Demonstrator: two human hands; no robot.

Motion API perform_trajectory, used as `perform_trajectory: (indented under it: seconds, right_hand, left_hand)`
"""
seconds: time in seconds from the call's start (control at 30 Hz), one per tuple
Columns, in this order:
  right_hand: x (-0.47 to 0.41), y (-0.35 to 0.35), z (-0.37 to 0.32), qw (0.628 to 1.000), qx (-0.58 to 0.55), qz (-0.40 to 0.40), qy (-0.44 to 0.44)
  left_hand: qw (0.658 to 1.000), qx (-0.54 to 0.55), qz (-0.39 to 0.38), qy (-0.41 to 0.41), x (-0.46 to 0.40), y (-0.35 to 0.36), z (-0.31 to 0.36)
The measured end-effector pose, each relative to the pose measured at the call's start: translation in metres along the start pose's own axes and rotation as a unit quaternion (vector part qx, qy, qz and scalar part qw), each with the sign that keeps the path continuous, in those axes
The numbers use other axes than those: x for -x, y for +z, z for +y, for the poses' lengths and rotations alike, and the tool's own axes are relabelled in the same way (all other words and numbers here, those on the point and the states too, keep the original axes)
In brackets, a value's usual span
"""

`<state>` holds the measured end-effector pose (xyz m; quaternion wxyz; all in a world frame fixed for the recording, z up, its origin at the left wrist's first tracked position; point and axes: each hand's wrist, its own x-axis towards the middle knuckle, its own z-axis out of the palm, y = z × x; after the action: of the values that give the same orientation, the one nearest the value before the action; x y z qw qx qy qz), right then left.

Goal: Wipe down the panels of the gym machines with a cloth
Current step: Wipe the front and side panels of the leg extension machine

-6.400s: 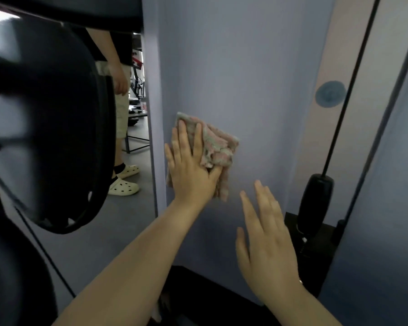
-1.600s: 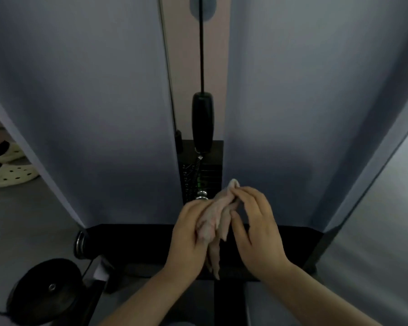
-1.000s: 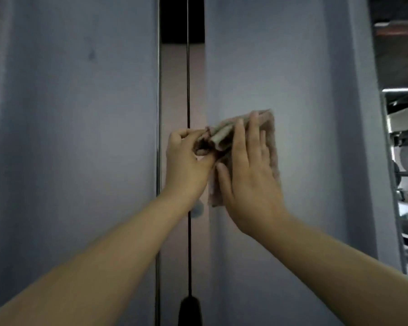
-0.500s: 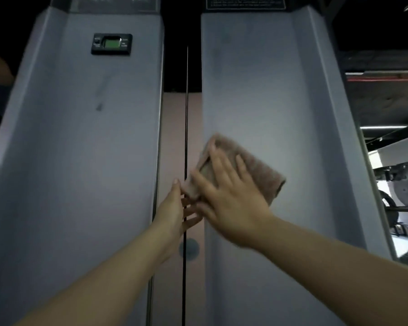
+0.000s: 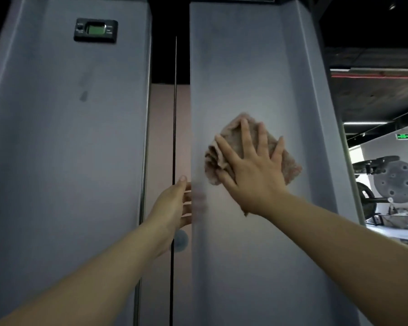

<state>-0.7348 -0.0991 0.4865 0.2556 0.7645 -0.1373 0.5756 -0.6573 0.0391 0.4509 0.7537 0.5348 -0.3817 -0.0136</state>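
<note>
Two tall grey machine panels face me. My right hand (image 5: 252, 170) lies flat with spread fingers on a folded pinkish cloth (image 5: 287, 163), pressing it against the right panel (image 5: 245, 78) at mid-height. My left hand (image 5: 174, 205) is open with straight fingers in the gap between the panels, its fingertips at the right panel's left edge; it holds nothing. The left panel (image 5: 57, 149) carries a small black display with a green screen (image 5: 96, 30) near its top and a dark smudge (image 5: 83, 95) below it.
A black cable (image 5: 174, 109) runs vertically down the gap between the panels, beside a chrome guide rod (image 5: 146, 128). A pink wall shows behind the gap. To the right, beyond the machine, stand other gym equipment and a weight plate (image 5: 396, 180).
My right hand has slid the cloth rightward from the panel's left edge toward its middle. My left hand has let go of the cloth and hangs open in the gap.
</note>
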Motion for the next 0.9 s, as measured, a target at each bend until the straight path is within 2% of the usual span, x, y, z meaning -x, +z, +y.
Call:
perform_trajectory:
  seconds: [0.03, 0.1, 0.17, 0.27, 0.33, 0.4, 0.47, 0.53, 0.57, 0.6, 0.67, 0.73, 0.77, 0.8, 0.83, 0.87, 0.9]
  right_hand:
    - [0.003, 0.002, -0.004, 1.0, -0.021, 0.009, 0.02]
    - [0.028, 0.008, -0.017, 0.999, -0.035, 0.021, -0.014]
    - [0.067, 0.017, -0.024, 0.993, -0.02, 0.014, -0.113]
    - [0.108, 0.021, -0.001, 0.959, 0.019, -0.012, -0.283]
    - [0.098, 0.02, 0.025, 0.95, 0.049, -0.001, -0.31]
    - [0.068, 0.014, 0.044, 0.977, 0.054, 0.023, -0.204]
    - [0.038, 0.006, 0.053, 0.999, 0.021, 0.025, -0.038]
    - [0.025, 0.005, 0.042, 0.995, -0.02, 0.017, 0.092]
    - [0.029, 0.006, 0.03, 0.992, -0.03, 0.014, 0.119]
    - [0.04, 0.01, 0.018, 0.994, -0.032, 0.025, 0.103]
    - [0.081, 0.02, 0.002, 0.998, -0.007, 0.032, -0.059]
    - [0.121, 0.024, 0.009, 0.963, 0.038, 0.002, -0.267]
    - [0.126, 0.022, 0.025, 0.937, 0.056, -0.009, -0.345]
    - [0.121, 0.019, 0.043, 0.919, 0.073, -0.008, -0.387]
    - [0.109, 0.017, 0.058, 0.914, 0.091, 0.001, -0.395]
    - [0.093, 0.015, 0.07, 0.926, 0.103, 0.022, -0.364]
    - [0.075, 0.012, 0.082, 0.95, 0.104, 0.036, -0.293]
  left_hand:
    - [1.0, 0.0, 0.004, 0.001, 0.001, 0.0, -0.001]
    - [1.0, 0.01, 0.009, 0.003, 0.001, 0.002, -0.005]
    - [1.0, 0.006, 0.018, 0.009, 0.002, 0.005, -0.009]
    - [0.998, 0.004, 0.048, 0.032, 0.0, 0.01, -0.013]
    - [0.996, -0.015, 0.069, 0.047, 0.0, 0.013, -0.015]
    - [0.995, -0.026, 0.077, 0.053, 0.001, 0.016, -0.016]
    - [0.995, -0.023, 0.078, 0.053, 0.004, 0.017, -0.016]
    - [0.995, -0.023, 0.078, 0.054, 0.005, 0.018, -0.016]
    - [0.995, -0.026, 0.078, 0.054, 0.005, 0.018, -0.016]
    - [0.995, -0.028, 0.079, 0.057, 0.005, 0.018, -0.016]
    - [0.994, -0.028, 0.082, 0.066, 0.004, 0.019, -0.017]
    - [0.994, -0.034, 0.081, 0.069, 0.003, 0.018, -0.017]
    - [0.994, -0.037, 0.08, 0.068, 0.003, 0.018, -0.017]
    - [0.994, -0.039, 0.079, 0.067, 0.004, 0.018, -0.017]
    - [0.994, -0.039, 0.078, 0.065, 0.004, 0.018, -0.017]
    - [0.994, -0.039, 0.079, 0.065, 0.005, 0.018, -0.016]
    - [0.994, -0.038, 0.08, 0.065, 0.006, 0.018, -0.016]
